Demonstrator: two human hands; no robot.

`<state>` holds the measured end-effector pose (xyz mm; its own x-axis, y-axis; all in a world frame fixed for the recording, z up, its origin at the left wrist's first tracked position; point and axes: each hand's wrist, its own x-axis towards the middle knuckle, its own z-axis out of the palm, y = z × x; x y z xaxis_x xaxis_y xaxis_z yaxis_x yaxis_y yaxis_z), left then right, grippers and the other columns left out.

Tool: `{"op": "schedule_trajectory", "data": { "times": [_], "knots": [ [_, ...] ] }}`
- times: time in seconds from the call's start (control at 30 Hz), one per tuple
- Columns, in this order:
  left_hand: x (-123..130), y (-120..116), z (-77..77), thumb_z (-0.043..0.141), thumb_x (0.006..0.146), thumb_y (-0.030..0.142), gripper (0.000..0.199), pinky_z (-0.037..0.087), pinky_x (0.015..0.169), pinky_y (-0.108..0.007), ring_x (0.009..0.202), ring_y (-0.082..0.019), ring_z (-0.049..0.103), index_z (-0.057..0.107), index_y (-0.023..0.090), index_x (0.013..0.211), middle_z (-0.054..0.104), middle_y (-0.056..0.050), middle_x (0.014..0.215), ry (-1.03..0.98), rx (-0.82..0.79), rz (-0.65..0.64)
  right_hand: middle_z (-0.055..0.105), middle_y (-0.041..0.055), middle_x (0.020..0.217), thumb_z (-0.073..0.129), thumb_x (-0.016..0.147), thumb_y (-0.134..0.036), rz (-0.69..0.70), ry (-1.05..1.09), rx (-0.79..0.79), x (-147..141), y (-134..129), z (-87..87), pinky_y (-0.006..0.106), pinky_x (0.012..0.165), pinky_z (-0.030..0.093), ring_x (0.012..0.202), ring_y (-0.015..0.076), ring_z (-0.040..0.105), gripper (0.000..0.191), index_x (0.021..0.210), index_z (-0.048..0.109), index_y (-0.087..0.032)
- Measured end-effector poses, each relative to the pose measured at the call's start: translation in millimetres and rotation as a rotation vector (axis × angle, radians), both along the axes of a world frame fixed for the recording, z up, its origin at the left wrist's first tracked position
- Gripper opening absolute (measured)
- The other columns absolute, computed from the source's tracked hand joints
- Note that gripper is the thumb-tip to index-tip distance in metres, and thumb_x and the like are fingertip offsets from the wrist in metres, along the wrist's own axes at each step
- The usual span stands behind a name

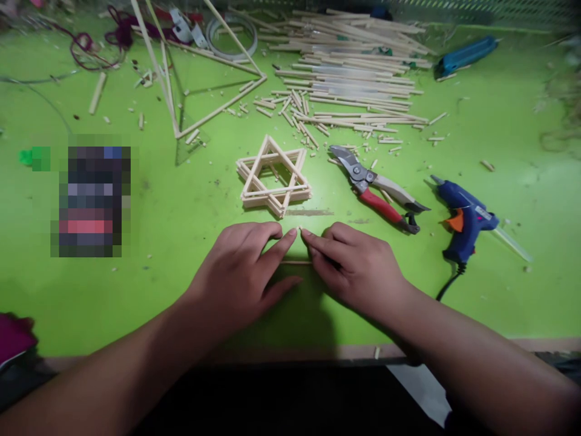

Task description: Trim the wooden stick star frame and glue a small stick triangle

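My left hand (247, 263) lies low over the table, its index fingertip pressing at the end of a thin wooden stick, thumb stretched out below. Opposite it, my right hand (356, 260) has its index finger on the same spot, with the other fingers curled in. Between the two fingertips a small pale stick tip (299, 228) shows. Another wooden stick (296, 262) runs crosswise between my hands; both its ends are hidden by them. Just beyond my fingers stands a layered six-pointed star of wooden sticks (262, 195).
Right of the star lie pruning shears (363, 178) and a blue glue gun (469, 212). Behind are piled sticks (358, 72), cut bits, a blue cutter (467, 56), a tape roll (254, 45) and a large stick frame (222, 109). A blurred dark object (93, 203) lies left.
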<state>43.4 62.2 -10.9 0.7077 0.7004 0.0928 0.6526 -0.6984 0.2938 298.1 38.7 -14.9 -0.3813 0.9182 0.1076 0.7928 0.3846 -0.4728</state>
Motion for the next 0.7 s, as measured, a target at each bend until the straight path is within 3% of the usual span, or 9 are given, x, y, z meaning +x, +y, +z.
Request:
{"op": "schedule_trajectory", "data": {
  "times": [0.13,0.23,0.37,0.5,0.7],
  "knots": [
    [0,1,-2.3,0.059,0.11,0.058,0.064,0.056,0.099,-0.056,0.119,-0.039,0.068,0.067,0.013,0.154,0.073,-0.022,0.133,-0.028,0.007,-0.009,0.075,0.0049,0.091,0.059,0.109,-0.028,0.001,-0.007,-0.034,-2,-1,0.5,0.03,0.064,0.045,0.078,0.017,0.069,0.037,0.137,0.083,-0.023],
    [-1,2,-1.1,0.063,0.108,0.059,0.065,0.058,0.099,-0.055,0.118,-0.038,0.07,0.069,0.009,0.15,0.074,-0.021,0.132,-0.097,0.018,-0.015,0.075,0.0042,0.088,0.061,0.108,-0.024,-0.034,0.101,0.009,-1,-1,-5.3,0.03,0.068,0.049,0.077,0.0168,0.069,0.036,0.135,0.084,-0.022],
    [-4,-2,11.4,0.065,0.111,0.039,0.038,0.058,0.097,-0.047,0.113,-0.029,0.073,0.074,0.014,0.137,0.079,-0.015,0.125,-0.27,0.021,0.048,0.075,0.0058,0.087,0.061,0.109,-0.025,-0.094,0.282,0.12,4,3,-6.9,0.033,0.074,0.056,0.079,0.0186,0.07,0.032,0.132,0.083,-0.017],
    [-12,-9,22.5,0.068,0.11,0.025,0.012,0.057,0.086,-0.039,0.095,-0.021,0.076,0.079,0.02,0.112,0.084,-0.005,0.103,-0.442,-0.017,0.069,0.073,0.0049,0.088,0.061,0.108,-0.02,-0.101,0.319,0.158,8,-3,16.2,0.035,0.074,0.059,0.079,0.0196,0.071,0.032,0.133,0.081,-0.018],
    [-15,-7,19.8,0.075,0.105,0.035,0.018,0.055,0.076,-0.037,0.082,-0.021,0.075,0.081,0.021,0.096,0.083,-0.003,0.09,-0.396,-0.126,0.091,0.084,0.0078,0.103,0.06,0.102,-0.012,0.104,0.164,0.122,5,-7,67.7,0.034,0.078,0.061,0.088,0.0199,0.079,0.04,0.135,0.081,-0.021]
  ]
}}
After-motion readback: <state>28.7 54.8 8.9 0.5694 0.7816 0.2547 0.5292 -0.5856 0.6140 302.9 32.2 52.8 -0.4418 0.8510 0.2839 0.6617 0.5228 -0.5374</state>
